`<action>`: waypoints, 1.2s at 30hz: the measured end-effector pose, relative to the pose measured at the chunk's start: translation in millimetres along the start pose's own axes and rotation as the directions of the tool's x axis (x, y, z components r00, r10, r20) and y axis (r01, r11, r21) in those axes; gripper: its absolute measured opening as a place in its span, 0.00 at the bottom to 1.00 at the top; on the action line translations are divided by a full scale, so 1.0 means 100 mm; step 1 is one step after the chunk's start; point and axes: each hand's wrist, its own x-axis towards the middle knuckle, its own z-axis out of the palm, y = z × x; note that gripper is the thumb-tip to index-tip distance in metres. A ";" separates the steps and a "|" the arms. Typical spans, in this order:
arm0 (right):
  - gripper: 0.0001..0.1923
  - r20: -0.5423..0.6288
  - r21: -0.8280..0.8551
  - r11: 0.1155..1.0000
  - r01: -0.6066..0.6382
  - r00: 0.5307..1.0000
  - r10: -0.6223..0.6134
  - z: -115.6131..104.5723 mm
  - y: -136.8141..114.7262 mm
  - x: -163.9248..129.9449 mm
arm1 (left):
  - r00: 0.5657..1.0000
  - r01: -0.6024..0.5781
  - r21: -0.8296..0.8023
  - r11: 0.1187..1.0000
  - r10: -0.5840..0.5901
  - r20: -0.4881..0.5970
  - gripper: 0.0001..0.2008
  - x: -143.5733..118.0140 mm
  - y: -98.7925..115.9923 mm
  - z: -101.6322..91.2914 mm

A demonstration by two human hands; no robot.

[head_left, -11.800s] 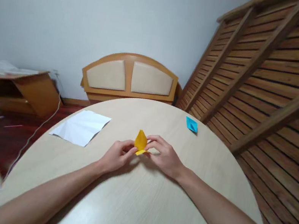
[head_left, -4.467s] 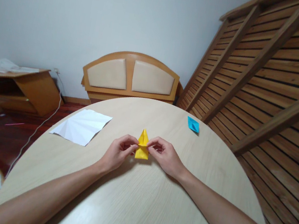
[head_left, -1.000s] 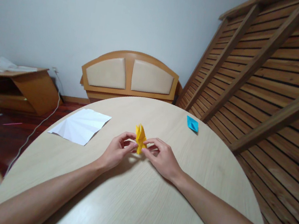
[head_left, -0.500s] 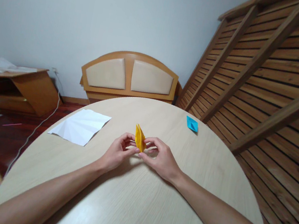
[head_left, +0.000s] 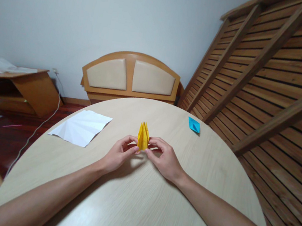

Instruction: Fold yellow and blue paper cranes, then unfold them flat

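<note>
Item: yellow folded paper (head_left: 143, 136), pinched upright at its base between my left hand (head_left: 118, 154) and right hand (head_left: 164, 160), pleats free above the grip for shaping.

I see bare worktop (head_left: 135, 203) all around my hands. The white sheet (head_left: 80, 127) lies well off to the left. The blue folded piece (head_left: 194, 125) sits far right, near the slatted frame (head_left: 277, 73).

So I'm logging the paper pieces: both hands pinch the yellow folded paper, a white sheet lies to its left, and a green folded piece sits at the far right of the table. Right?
Not quite: the folded piece at the far right of the table is blue, not green, as the head view shows. The rest holds: the left hand and right hand pinch the yellow folded paper, and the white sheet lies to its left.
</note>
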 end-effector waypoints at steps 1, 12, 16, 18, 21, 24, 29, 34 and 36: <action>0.08 0.003 0.015 1.000 -0.010 1.000 0.010 0.00 0.00 0.00 | 1.000 0.007 -0.003 1.000 -0.007 0.011 0.14 0.00 0.00 0.00; 0.09 -0.003 0.064 0.995 -0.073 0.997 0.073 0.01 0.03 0.00 | 0.997 -0.048 -0.008 0.999 0.049 0.065 0.13 -0.02 -0.08 0.03; 0.09 0.010 0.080 0.991 -0.104 0.995 0.103 0.02 0.01 -0.01 | 0.997 -0.053 0.004 0.999 0.052 0.052 0.14 -0.03 -0.09 0.05; 0.09 0.024 0.081 0.991 -0.102 0.995 0.100 0.02 0.00 -0.01 | 0.997 -0.056 0.018 0.998 0.055 0.056 0.14 -0.04 -0.08 0.05; 0.10 0.025 0.088 0.989 -0.117 0.993 0.115 0.02 -0.01 -0.01 | 0.996 -0.063 0.070 0.996 0.058 0.069 0.14 -0.05 -0.07 0.05; 0.09 -0.002 0.101 0.985 -0.141 0.990 0.142 0.01 0.00 0.00 | 0.995 -0.070 0.109 0.992 0.062 0.073 0.14 -0.05 -0.07 0.04; 0.11 -0.025 0.171 0.974 -0.148 0.988 0.154 0.00 0.07 0.02 | 0.998 -0.055 0.109 0.993 0.054 0.014 0.16 -0.03 -0.06 0.04; 0.14 -0.001 0.247 0.955 -0.165 0.985 0.171 0.01 0.09 0.02 | 1.000 -0.001 0.002 1.000 0.001 -0.022 0.22 -0.01 -0.03 0.04; 0.15 0.015 0.260 0.948 -0.184 0.982 0.186 0.01 0.09 0.03 | 0.998 0.027 0.001 1.000 -0.027 -0.050 0.27 -0.01 -0.02 0.03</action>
